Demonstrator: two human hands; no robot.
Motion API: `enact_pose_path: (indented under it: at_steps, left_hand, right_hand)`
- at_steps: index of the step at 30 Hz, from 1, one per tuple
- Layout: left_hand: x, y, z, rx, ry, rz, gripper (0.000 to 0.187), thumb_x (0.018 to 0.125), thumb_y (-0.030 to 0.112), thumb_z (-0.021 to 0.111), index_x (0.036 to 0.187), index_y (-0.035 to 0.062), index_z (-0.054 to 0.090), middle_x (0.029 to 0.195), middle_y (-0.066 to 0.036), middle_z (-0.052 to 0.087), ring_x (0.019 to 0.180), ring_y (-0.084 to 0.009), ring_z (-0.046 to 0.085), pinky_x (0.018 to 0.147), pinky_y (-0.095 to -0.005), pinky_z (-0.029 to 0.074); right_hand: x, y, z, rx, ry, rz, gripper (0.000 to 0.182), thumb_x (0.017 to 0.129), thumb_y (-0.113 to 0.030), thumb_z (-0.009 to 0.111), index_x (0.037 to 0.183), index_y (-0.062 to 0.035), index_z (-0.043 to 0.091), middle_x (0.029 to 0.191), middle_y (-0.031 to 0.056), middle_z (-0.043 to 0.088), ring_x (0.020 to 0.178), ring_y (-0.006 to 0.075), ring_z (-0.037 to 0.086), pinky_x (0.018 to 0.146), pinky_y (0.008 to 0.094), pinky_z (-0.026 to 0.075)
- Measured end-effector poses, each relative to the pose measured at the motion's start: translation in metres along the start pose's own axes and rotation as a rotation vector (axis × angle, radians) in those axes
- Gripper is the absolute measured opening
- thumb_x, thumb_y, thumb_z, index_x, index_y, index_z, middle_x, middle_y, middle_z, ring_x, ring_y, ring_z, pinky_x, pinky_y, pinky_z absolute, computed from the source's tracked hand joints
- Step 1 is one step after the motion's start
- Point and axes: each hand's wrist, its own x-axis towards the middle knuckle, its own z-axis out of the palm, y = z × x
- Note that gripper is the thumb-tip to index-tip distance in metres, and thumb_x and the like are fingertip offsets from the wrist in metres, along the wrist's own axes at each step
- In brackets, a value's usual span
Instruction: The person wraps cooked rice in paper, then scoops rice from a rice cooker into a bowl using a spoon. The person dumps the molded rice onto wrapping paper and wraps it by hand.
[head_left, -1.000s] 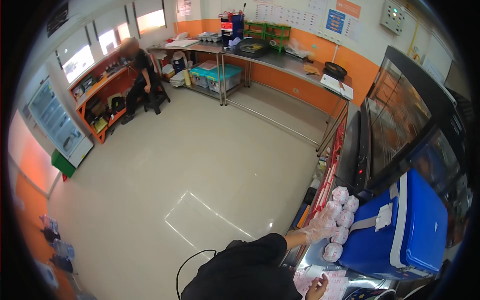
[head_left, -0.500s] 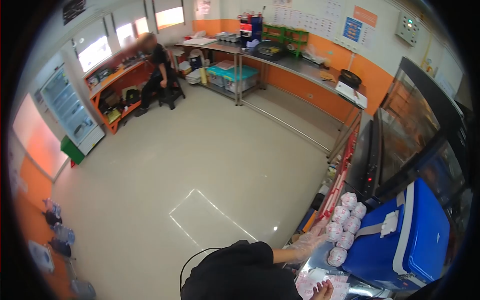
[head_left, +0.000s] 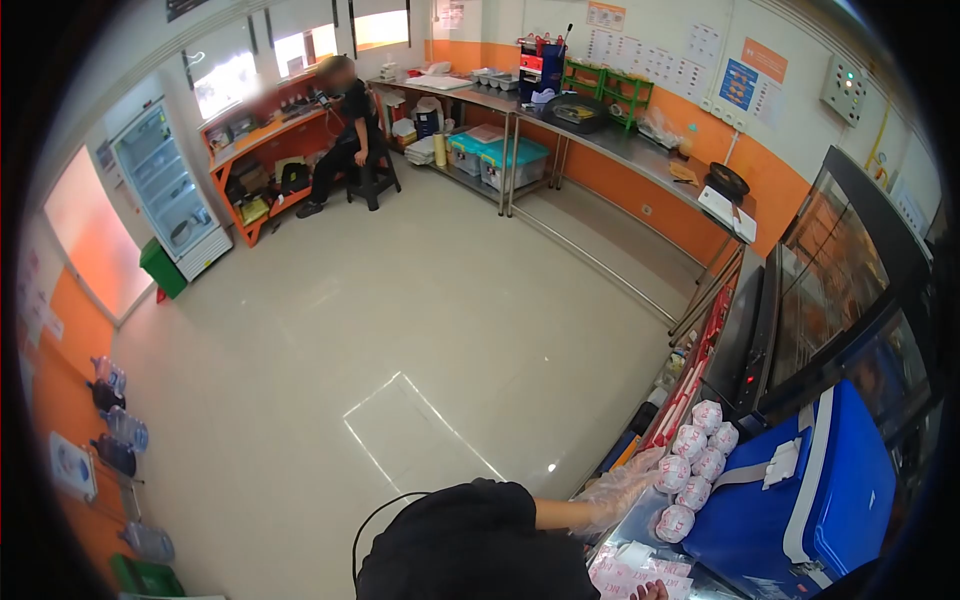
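My left hand (head_left: 625,488), in a clear plastic glove, reaches from a black sleeve across the metal counter. It is beside several round parcels (head_left: 674,473) wrapped in white paper with red print; its fingers are too blurred to make out. At the bottom edge only the fingertips of my right hand (head_left: 650,591) show, slightly apart, with nothing visible in them. They are close to printed wrapping sheets (head_left: 640,578) on the counter, with a small white piece (head_left: 633,554) on top. Beyond the parcels stands a blue cooler box (head_left: 740,515) with a grey-white handle.
A dark glass-fronted cabinet (head_left: 835,270) stands behind the cooler box. Along the far wall runs a steel table (head_left: 640,160) with a pan (head_left: 727,182) and green racks (head_left: 608,92). A person (head_left: 350,130) sits on a stool by an orange shelf (head_left: 232,190). Water bottles (head_left: 125,428) line the left wall.
The view has shifted, so the room appears further right and the counter a little lower. My right hand has slipped mostly out of the bottom edge. My left hand stays beside the parcels.
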Motion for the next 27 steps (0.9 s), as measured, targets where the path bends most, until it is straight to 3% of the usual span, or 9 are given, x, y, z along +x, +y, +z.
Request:
enact_pose_path:
  at_steps: [7, 11, 13, 16, 19, 22, 24, 26, 27]
  left_hand:
    - [-0.018, -0.004, -0.004, -0.034, 0.008, -0.055, 0.061, 0.092, 0.031, 0.053, 0.143, 0.0109, 0.026, 0.146, -0.013, 0.032, 0.139, -0.0238, 0.025, 0.113, -0.0403, 0.013]
    - [-0.013, 0.006, -0.031, -0.086, 0.116, 0.003, 0.061, 0.091, 0.031, 0.053, 0.142, 0.0111, 0.027, 0.146, -0.013, 0.032, 0.139, -0.0240, 0.025, 0.113, -0.0410, 0.013]
    - [-0.009, 0.018, -0.056, -0.127, 0.210, 0.068, 0.060, 0.091, 0.031, 0.053, 0.142, 0.0112, 0.028, 0.146, -0.013, 0.032, 0.139, -0.0241, 0.025, 0.113, -0.0413, 0.013]
    - [-0.007, 0.038, -0.114, -0.168, 0.384, 0.190, 0.060, 0.091, 0.031, 0.053, 0.142, 0.0113, 0.028, 0.146, -0.013, 0.032, 0.139, -0.0242, 0.025, 0.113, -0.0418, 0.012]
    - [-0.008, 0.064, -0.195, -0.208, 0.574, 0.347, 0.060, 0.091, 0.031, 0.053, 0.141, 0.0115, 0.029, 0.146, -0.013, 0.033, 0.139, -0.0244, 0.025, 0.113, -0.0422, 0.012]
    - [-0.015, 0.088, -0.283, -0.236, 0.747, 0.489, 0.059, 0.090, 0.031, 0.054, 0.141, 0.0116, 0.029, 0.146, -0.013, 0.033, 0.139, -0.0245, 0.025, 0.113, -0.0427, 0.012]
    - [-0.024, 0.100, -0.337, -0.245, 0.857, 0.551, 0.059, 0.090, 0.032, 0.054, 0.141, 0.0117, 0.030, 0.146, -0.014, 0.033, 0.139, -0.0246, 0.025, 0.113, -0.0430, 0.012]
    - [-0.034, 0.112, -0.382, -0.259, 0.976, 0.584, 0.057, 0.091, 0.030, 0.052, 0.139, 0.0107, 0.030, 0.145, -0.014, 0.033, 0.138, -0.0258, 0.026, 0.112, -0.0435, 0.014]
    - [-0.041, 0.117, -0.401, -0.268, 1.042, 0.590, 0.055, 0.091, 0.029, 0.051, 0.138, 0.0096, 0.031, 0.145, -0.015, 0.033, 0.138, -0.0269, 0.026, 0.112, -0.0438, 0.016]
  right_hand:
    - [-0.013, -0.013, 0.048, -0.070, -0.176, -0.020, 0.025, 0.093, -0.017, 0.054, 0.112, -0.0020, 0.057, 0.101, 0.0139, 0.063, 0.085, 0.0228, 0.062, 0.072, 0.0325, 0.050]
    - [-0.020, -0.035, 0.118, -0.079, -0.452, -0.115, 0.023, 0.094, -0.014, 0.051, 0.113, -0.0019, 0.057, 0.101, 0.0098, 0.062, 0.086, 0.0185, 0.061, 0.071, 0.0303, 0.049]
    - [-0.038, -0.074, 0.156, -0.116, -0.699, -0.079, 0.029, 0.096, -0.020, 0.052, 0.124, -0.0120, 0.055, 0.105, 0.0101, 0.062, 0.088, 0.0189, 0.060, 0.072, 0.0313, 0.050]
    - [-0.022, -0.029, 0.220, -0.086, -0.834, -0.090, 0.026, 0.095, -0.020, 0.054, 0.114, -0.0015, 0.055, 0.088, 0.0083, 0.064, 0.068, 0.0123, 0.061, 0.058, 0.0261, 0.048]
    - [-0.019, -0.013, 0.291, -0.175, -1.041, -0.020, 0.022, 0.094, -0.020, 0.054, 0.107, -0.0026, 0.057, 0.082, 0.0062, 0.064, 0.067, 0.0142, 0.062, 0.056, 0.0266, 0.048]
    - [0.002, 0.063, 0.366, -0.367, -1.079, 0.110, 0.024, 0.093, -0.021, 0.055, 0.107, -0.0020, 0.058, 0.080, 0.0074, 0.064, 0.065, 0.0139, 0.062, 0.055, 0.0263, 0.048]
    - [0.028, 0.154, 0.403, -0.638, -0.975, 0.180, 0.023, 0.085, -0.016, 0.059, 0.102, -0.0010, 0.059, 0.078, 0.0101, 0.065, 0.067, 0.0188, 0.065, 0.056, 0.0297, 0.050]
    - [0.092, 0.307, 0.405, -1.160, -1.025, 0.061, 0.022, 0.076, -0.017, 0.065, 0.090, 0.0005, 0.062, 0.079, 0.0131, 0.066, 0.067, 0.0243, 0.065, 0.060, 0.0376, 0.053]
    - [0.075, 0.316, 0.423, -1.168, -1.053, 0.069, 0.022, 0.076, -0.017, 0.065, 0.090, 0.0005, 0.062, 0.079, 0.0131, 0.066, 0.067, 0.0243, 0.065, 0.060, 0.0376, 0.053]
